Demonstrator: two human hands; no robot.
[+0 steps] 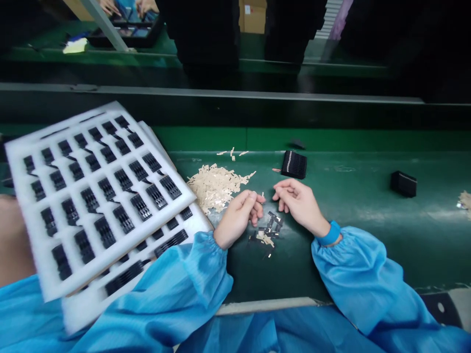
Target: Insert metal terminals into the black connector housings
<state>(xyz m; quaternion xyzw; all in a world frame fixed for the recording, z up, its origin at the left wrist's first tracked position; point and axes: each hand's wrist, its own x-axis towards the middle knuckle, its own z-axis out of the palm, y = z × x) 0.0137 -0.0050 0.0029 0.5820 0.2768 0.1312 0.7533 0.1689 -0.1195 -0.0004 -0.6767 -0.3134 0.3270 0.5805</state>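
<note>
My left hand (241,212) is closed in a pinch, thumb against the bent fingers, with a tiny pale strip (262,195) showing at its fingertips. Facing it, my right hand (299,202) has its thumb and fingers drawn together; whatever they hold, if anything, is too small to make out. Beside my left hand lies a heap of thin beige flat strips (213,185). Below and between the hands, small black parts (274,220) are scattered with a few beige strips (265,238) among them. A block of black slotted parts (294,164) stands just beyond my right hand.
White foam trays (83,184) with black parts in their slots are stacked at the left, the upper one askew, a person's arm (14,240) beside it. Another black block (404,184) sits on the green work surface (353,196) at right. Across the barrier, another person's hands (145,7) show.
</note>
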